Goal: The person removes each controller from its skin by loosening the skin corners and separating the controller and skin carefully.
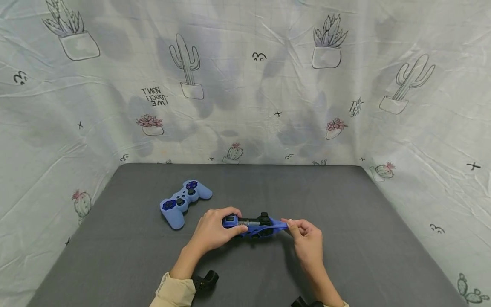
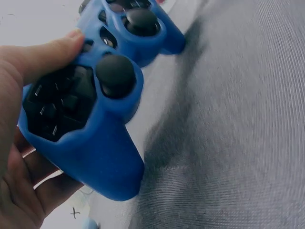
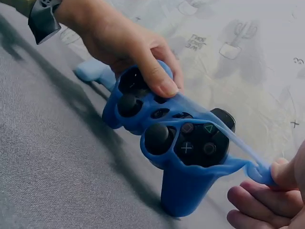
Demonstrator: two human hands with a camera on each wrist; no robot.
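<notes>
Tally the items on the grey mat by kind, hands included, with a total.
Game controllers: 2, one held, one lying to the left
Blue silicone covers: 2, one on each controller, the held one stretched
Hands: 2, left hand, right hand
Total: 6

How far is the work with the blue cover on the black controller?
Looks done: the cover sits on the left side of the controller, where the left hand grips it; a second covered controller lies on the table. In hand: the right hand pinches the cover's edge, stretched off the right side. Left: seating or freeing that side; I cannot tell which.
</notes>
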